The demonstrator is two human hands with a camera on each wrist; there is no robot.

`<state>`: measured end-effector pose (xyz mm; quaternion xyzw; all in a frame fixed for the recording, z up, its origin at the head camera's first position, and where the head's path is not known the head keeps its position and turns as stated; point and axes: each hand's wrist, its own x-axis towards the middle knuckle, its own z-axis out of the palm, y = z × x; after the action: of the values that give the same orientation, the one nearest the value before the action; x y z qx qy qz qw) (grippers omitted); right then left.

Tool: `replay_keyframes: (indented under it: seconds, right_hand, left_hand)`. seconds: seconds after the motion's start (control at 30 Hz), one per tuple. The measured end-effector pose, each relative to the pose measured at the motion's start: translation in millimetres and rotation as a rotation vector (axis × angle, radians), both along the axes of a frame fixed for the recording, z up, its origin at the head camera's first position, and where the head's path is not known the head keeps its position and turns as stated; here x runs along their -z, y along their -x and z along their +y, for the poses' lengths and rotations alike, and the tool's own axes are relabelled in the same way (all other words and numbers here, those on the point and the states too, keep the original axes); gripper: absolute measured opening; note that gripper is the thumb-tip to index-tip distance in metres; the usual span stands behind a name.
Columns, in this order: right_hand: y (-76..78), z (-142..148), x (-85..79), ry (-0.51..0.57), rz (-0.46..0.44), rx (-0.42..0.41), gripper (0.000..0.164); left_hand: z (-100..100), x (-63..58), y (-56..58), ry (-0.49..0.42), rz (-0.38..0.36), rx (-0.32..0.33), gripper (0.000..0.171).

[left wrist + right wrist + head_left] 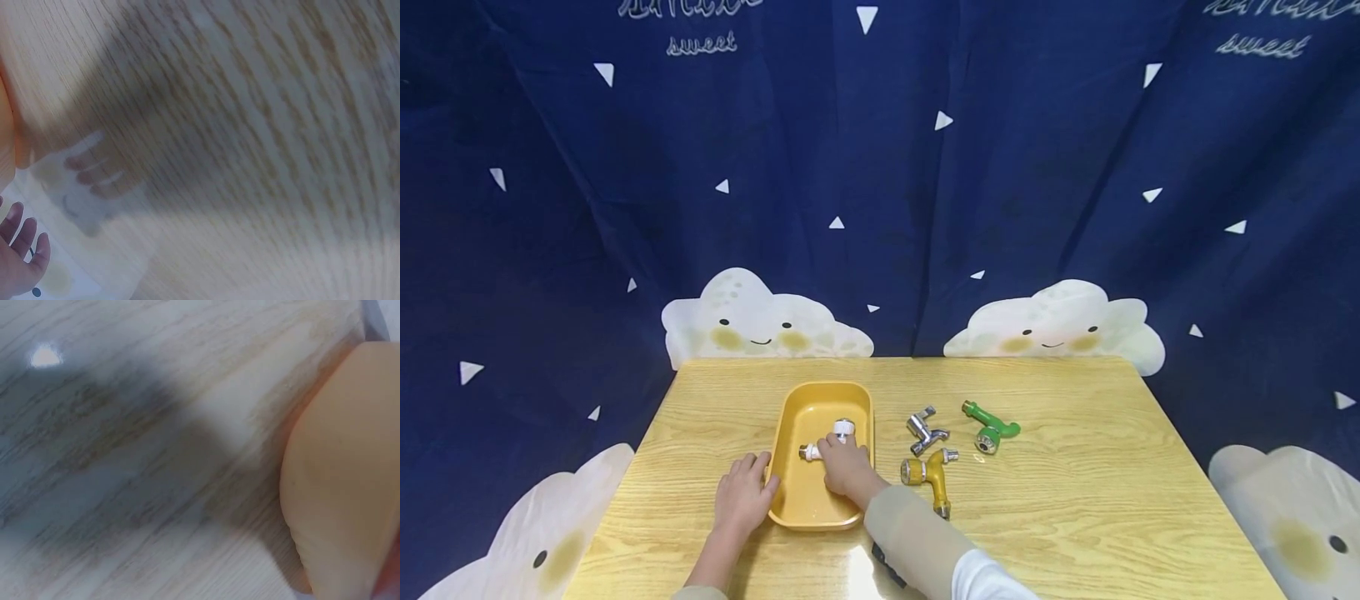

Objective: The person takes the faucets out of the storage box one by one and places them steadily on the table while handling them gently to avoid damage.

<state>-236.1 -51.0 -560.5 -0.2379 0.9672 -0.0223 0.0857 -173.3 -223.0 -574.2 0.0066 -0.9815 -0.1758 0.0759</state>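
Note:
A white tap [810, 452] with a white knob lies in the yellow plastic tray [779, 417]. My right hand [848, 468] reaches over the tray's right side and grips the tap's middle, covering part of it. At the tray's left rim my left hand [743, 493] rests with loose fingers, its thumb by the rim; the left wrist view shows this hand [22, 253] at the lower left. Right of the tray lie a chrome tap [927, 431], a yellow tap [934, 475] and a green tap [990, 427]. The right wrist view shows the tray's outer wall [344, 469], not the fingers.
The wooden table [1075, 517] ends at a dark blue curtain [895, 167] with printed clouds. A small dark object [887, 565] lies partly hidden below the right sleeve [917, 533]. A little ring-like mark or item [978, 457] is near the green tap.

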Motion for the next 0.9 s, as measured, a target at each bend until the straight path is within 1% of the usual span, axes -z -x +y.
replay_keyframes:
  seconds: [0.13, 0.37, 0.47, 0.67, 0.8, 0.9]
  right_hand:
    - [-2.8, -2, 3.0, -0.011, 0.017, 0.009, 0.04]
    - [-7.7, -4, 7.2, 0.002, 0.064, 0.022, 0.03]
    - [-10.1, -5, 6.4, -0.008, 0.094, 0.008, 0.026]
    - [-16.4, -5, 4.6, -0.036, 0.165, -0.023, 0.019]
    - [-16.7, -5, 7.6, -0.028, 0.179, -0.031, 0.016]
    - [-15.9, -4, 9.9, -0.018, 0.182, -0.037, 0.017]
  left_hand:
    - [0, 0.4, 0.0, -0.001, 0.004, 0.003, 0.038]
    - [0, 0.7, -0.3, -0.003, -0.007, 0.002, 0.039]
    - [-1, 0.5, -0.2, -0.006, -0.012, 0.002, 0.039]
    - [0, -0.2, 0.8, -0.005, 0.007, -0.002, 0.038]
    - [0, -0.4, 0.7, 0.001, -0.001, 0.0, 0.038]
    - [0, -0.8, -0.1, 0.002, -0.006, 0.002, 0.038]
